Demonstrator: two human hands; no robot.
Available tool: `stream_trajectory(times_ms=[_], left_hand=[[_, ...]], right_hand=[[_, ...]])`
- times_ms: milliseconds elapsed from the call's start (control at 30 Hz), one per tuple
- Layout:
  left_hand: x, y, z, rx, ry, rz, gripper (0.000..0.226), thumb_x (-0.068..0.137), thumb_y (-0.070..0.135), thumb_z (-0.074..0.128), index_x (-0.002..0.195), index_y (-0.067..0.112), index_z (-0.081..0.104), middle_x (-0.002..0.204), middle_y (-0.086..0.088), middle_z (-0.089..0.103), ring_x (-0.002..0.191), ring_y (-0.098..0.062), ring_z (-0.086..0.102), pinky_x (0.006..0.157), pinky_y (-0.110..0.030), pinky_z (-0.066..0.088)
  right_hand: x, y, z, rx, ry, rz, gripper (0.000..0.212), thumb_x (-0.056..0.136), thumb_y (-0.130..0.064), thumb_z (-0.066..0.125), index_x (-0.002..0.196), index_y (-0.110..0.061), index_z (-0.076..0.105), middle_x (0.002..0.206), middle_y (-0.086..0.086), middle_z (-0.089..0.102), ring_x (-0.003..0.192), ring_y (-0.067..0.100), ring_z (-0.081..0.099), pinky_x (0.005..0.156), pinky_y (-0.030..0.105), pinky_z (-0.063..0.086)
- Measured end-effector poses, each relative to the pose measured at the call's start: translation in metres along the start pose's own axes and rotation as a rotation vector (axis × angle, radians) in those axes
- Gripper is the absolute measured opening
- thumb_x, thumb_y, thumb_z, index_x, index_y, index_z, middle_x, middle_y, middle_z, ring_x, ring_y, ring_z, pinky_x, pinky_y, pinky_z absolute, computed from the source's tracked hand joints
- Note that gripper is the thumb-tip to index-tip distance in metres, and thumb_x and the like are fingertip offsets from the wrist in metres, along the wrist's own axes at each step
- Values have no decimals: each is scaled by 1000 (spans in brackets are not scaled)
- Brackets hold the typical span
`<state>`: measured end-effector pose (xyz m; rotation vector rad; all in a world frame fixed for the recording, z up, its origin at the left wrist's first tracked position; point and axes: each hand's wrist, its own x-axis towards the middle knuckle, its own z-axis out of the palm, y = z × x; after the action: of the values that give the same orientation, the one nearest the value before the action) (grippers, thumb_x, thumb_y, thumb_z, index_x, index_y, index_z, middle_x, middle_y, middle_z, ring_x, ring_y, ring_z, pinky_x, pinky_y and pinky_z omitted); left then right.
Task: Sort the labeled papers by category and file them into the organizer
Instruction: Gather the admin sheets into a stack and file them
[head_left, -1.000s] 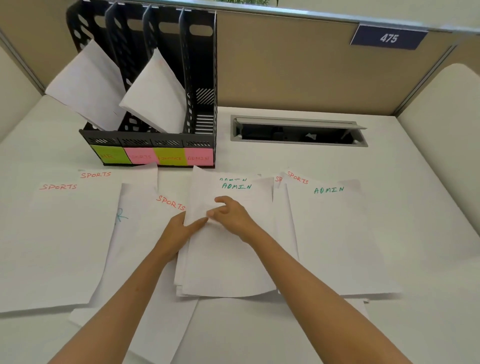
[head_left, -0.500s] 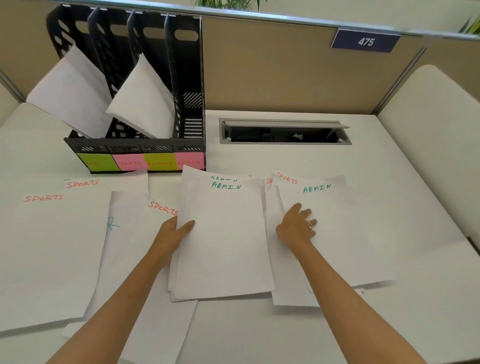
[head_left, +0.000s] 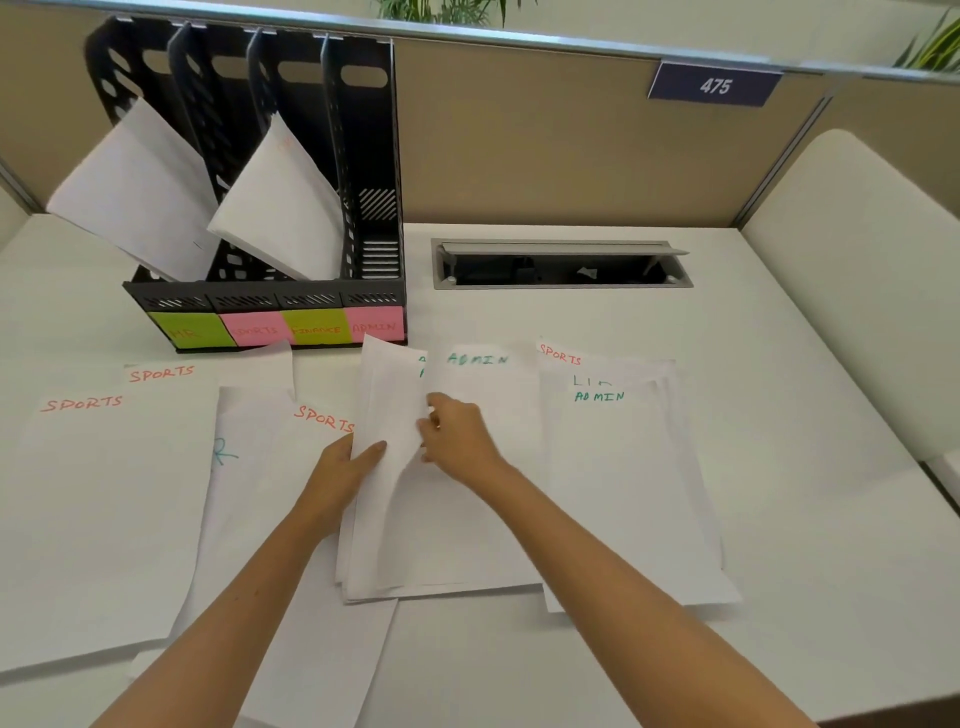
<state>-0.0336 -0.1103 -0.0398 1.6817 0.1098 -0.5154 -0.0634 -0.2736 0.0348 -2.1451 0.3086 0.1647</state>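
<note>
Office cubicle — partition wall, numbered plate.

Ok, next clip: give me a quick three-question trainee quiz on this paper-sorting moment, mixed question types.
1. True or false: the ADMIN slot of the organizer, above the pink ADMIN note, already holds papers.
2. Multiple choice: what is the right hand doing? A) resting flat on the desk B) pinching the edge of the lifted sheet on the middle ADMIN pile C) reaching into the organizer
3. Fill in: the sheet at the far left is labeled ____.

Key: 1 false, that slot shows no papers; 2 B, with the left hand holding the same sheet's other side; 3 SPORTS.
</note>
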Motion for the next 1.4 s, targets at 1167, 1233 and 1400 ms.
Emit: stream_trajectory(times_ms=[1167,1233,1400], left_hand=[[1,-1,-3,-24,-59,-10,27,90,21,67,116,21,60,112,-4,69,102,-29,67,88,-49,55],[0,1,-2,-23,-65,-11,28,91,20,66,118,19,59,113,-4,69,102,-28,67,89,-49,55],[-2,3,-2,-27,-71,-22,35,92,18,63,126,12,57,116,-9,67,102,-30,66,90,-50,54]], right_hand=[[-43,139,-174,-107,1006,140,20,94,-15,53,80,-3,60,71,5,56,64,20,48,50,21,26],[-35,123,-188,-53,1216,72,20,96,-15,50,86,0,59,75,4,55,68,17,47,58,20,29],[-11,90,-227,426,1509,58,10,96,-14,46,87,-9,47,89,4,57,77,15,52,60,6,42]])
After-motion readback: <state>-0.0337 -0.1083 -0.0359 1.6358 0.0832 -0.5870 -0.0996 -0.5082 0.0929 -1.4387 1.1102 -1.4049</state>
